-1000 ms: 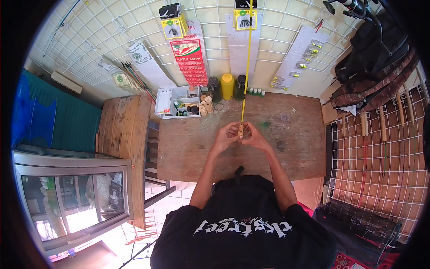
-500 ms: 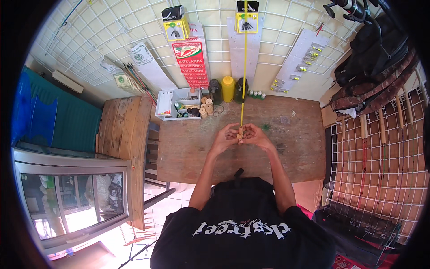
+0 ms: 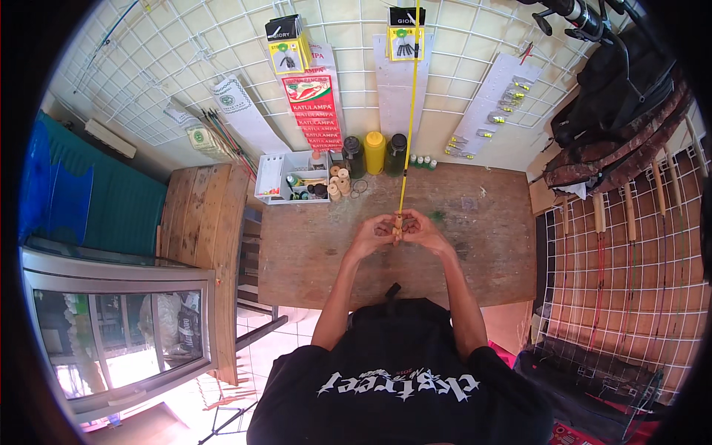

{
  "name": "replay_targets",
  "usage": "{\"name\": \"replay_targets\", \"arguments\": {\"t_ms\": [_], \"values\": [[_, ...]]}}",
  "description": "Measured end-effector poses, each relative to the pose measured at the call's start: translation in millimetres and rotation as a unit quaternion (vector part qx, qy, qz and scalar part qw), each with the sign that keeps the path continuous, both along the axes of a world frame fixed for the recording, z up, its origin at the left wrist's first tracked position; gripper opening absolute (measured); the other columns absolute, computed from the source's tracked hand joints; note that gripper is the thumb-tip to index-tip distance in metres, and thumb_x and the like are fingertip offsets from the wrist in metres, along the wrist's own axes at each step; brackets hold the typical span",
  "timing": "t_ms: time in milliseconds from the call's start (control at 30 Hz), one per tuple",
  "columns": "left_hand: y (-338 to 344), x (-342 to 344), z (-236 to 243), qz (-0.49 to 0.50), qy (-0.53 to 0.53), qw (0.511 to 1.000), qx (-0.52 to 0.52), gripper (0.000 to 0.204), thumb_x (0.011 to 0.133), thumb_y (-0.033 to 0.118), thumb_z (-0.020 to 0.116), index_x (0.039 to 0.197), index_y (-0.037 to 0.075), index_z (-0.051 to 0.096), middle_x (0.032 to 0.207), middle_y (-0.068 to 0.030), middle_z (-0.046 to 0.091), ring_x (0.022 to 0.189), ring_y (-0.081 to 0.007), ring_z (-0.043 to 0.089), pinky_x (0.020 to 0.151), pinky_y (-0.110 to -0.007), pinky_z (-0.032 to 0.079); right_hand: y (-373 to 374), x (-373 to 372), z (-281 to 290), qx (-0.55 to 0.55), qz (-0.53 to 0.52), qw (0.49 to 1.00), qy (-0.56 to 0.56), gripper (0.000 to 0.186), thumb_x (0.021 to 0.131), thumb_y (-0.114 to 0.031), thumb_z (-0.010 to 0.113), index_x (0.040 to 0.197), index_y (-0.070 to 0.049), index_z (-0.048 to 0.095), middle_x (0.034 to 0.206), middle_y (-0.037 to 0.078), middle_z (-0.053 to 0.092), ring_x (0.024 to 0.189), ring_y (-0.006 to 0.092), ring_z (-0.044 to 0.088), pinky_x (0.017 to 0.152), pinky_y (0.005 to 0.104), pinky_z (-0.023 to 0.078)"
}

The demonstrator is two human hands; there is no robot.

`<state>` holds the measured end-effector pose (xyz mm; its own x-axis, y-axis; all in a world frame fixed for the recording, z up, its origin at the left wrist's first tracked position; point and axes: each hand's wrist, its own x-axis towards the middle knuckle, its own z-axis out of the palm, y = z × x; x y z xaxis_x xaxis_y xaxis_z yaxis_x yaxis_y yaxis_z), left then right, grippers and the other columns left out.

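Note:
A thin yellow fishing rod (image 3: 411,111) rises away from me, its shaft crossing in front of the wall grid. Its short tan handle (image 3: 398,222), of cork or wood, sits between my two hands above the table. My left hand (image 3: 372,236) has its fingers curled against the handle's left side. From the other side, my right hand (image 3: 425,233) pinches the same handle with thumb and fingers. The fingertips of both hands nearly meet there, and part of the handle is hidden behind them.
Under my hands lies a worn wooden table (image 3: 311,259). At its back left stands a white divided tray (image 3: 276,199) beside wooden spools (image 3: 340,185). A yellow bottle (image 3: 374,154) stands between two dark bottles. More rods (image 3: 630,211) hang on the right.
The rod's upper part has tilted a little to the right. Both hands have shifted slightly, and more of the tan handle shows between the fingers.

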<state>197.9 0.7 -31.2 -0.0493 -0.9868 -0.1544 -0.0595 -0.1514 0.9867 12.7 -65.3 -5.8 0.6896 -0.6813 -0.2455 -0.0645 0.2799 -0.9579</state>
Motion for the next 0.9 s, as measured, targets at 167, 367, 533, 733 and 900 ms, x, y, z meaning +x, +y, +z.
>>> {"name": "replay_targets", "arguments": {"t_ms": [167,367,533,733,900], "values": [[-3.7,-1.9,6.3,-0.026,-0.004,1.000,0.010,0.049,0.070,0.008,0.077,0.116,0.002,0.060,0.080,-0.0038,0.064,0.070,-0.0085,0.059,0.063,-0.024,0.048,0.3,-1.5,-8.7,-0.033,0.011,0.999,0.013,0.056,0.071,-0.005,0.072,0.123,-0.006,0.049,0.104,0.003,0.053,0.080,0.0096,0.054,0.068,0.0249,0.045],[-4.0,-2.1,0.6,-0.025,0.012,1.000,0.005,0.052,0.069,0.003,0.075,0.119,0.001,0.058,0.079,-0.0044,0.064,0.071,-0.0091,0.060,0.062,-0.025,0.049,25.1,10.6,-9.4,-0.231,-0.069,0.961,0.136,0.053,0.075,-0.002,0.063,0.125,-0.003,0.046,0.109,0.013,0.051,0.086,0.0197,0.060,0.071,0.0298,0.050],[-2.3,0.0,2.3,-0.036,0.005,0.999,0.005,0.055,0.069,-0.001,0.073,0.121,-0.002,0.057,0.092,-0.0058,0.063,0.074,-0.0104,0.061,0.063,-0.025,0.050,29.2,11.3,-1.6,-0.245,-0.082,0.959,0.121,0.048,0.078,-0.003,0.061,0.124,-0.001,0.047,0.110,0.019,0.052,0.088,0.0255,0.063,0.072,0.0322,0.052],[-4.8,-3.2,10.5,-0.045,-0.005,0.999,-0.023,0.059,0.068,-0.002,0.073,0.124,-0.004,0.055,0.104,-0.0064,0.061,0.073,-0.0106,0.061,0.065,-0.025,0.051,25.7,12.1,-14.8,-0.160,-0.123,0.977,0.067,0.041,0.080,-0.001,0.060,0.120,0.000,0.052,0.100,0.013,0.062,0.075,0.0184,0.063,0.067,0.0285,0.051],[-7.7,-4.6,16.6,-0.061,-0.024,0.998,0.025,0.072,0.068,0.007,0.078,0.132,-0.001,0.047,0.110,-0.0067,0.060,0.078,-0.0098,0.058,0.069,-0.025,0.049,29.3,2.0,-41.3,-0.076,-0.154,0.985,0.012,0.043,0.080,0.005,0.055,0.122,-0.001,0.053,0.101,0.007,0.063,0.084,0.0128,0.061,0.075,0.0269,0.050]]}}
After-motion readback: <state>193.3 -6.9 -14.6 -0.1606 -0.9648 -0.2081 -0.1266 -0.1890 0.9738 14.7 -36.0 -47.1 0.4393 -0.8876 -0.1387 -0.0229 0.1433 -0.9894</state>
